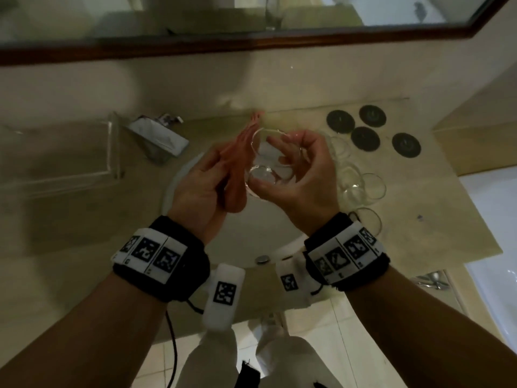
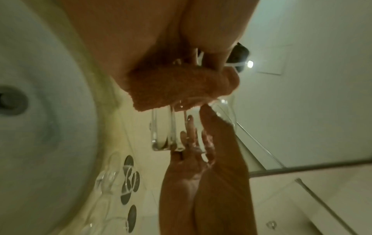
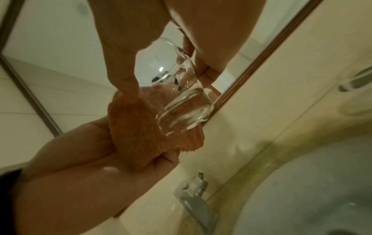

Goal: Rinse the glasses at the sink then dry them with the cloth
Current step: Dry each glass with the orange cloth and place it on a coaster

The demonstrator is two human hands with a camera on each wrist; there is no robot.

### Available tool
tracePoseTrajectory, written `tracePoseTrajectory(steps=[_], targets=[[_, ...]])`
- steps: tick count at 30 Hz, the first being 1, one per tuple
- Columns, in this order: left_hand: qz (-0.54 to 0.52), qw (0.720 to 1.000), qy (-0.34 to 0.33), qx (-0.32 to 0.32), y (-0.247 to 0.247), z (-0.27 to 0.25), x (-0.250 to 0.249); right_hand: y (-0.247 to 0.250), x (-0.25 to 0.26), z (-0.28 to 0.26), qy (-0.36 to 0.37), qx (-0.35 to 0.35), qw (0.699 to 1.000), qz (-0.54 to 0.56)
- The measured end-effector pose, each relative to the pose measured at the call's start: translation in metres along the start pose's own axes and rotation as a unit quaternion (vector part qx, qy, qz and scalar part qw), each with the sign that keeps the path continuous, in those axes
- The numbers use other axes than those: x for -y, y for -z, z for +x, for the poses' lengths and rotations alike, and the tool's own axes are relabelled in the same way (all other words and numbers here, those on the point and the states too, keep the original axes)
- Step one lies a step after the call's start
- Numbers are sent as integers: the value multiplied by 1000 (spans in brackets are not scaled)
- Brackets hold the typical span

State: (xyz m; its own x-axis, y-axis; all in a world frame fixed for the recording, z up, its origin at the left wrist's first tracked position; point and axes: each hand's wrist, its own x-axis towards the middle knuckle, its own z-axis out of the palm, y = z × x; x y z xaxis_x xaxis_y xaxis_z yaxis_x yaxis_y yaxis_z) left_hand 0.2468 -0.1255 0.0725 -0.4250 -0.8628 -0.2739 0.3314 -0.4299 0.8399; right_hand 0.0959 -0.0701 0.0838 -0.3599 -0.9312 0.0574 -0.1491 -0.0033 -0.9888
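Orange cloth [image 1: 237, 175] gripped in left hand [image 1: 200, 191], glass [image 1: 272, 161] in right hand [image 1: 300, 177] above sink [image 1: 179, 189]; drying barely begun, more glasses [image 1: 361, 186] waiting right of it.

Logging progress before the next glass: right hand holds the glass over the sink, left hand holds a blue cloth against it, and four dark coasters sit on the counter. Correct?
One error: the cloth is orange, not blue, as the head view shows. The rest stands: the right hand holds the glass over the sink, the left hand holds the cloth against it, and four dark coasters sit on the counter.

Wood-framed mirror [image 1: 251, 21], beige countertop [image 1: 436, 219], tiled floor [image 1: 349, 331].
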Motion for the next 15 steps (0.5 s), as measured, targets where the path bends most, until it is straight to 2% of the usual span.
tracePoseTrajectory(steps=[5, 6, 10, 15], targets=[[61, 994, -39, 76, 14, -1, -53, -44, 40, 17, 18, 13, 997, 75], [56, 995, -42, 74, 15, 0, -62, -54, 49, 20, 20, 9, 997, 72], [36, 995, -71, 67, 15, 0, -86, -93, 77, 28, 31, -35, 997, 64], [-13, 989, -94, 113, 15, -1, -101, -115, 101, 37, 51, -114, 990, 71]])
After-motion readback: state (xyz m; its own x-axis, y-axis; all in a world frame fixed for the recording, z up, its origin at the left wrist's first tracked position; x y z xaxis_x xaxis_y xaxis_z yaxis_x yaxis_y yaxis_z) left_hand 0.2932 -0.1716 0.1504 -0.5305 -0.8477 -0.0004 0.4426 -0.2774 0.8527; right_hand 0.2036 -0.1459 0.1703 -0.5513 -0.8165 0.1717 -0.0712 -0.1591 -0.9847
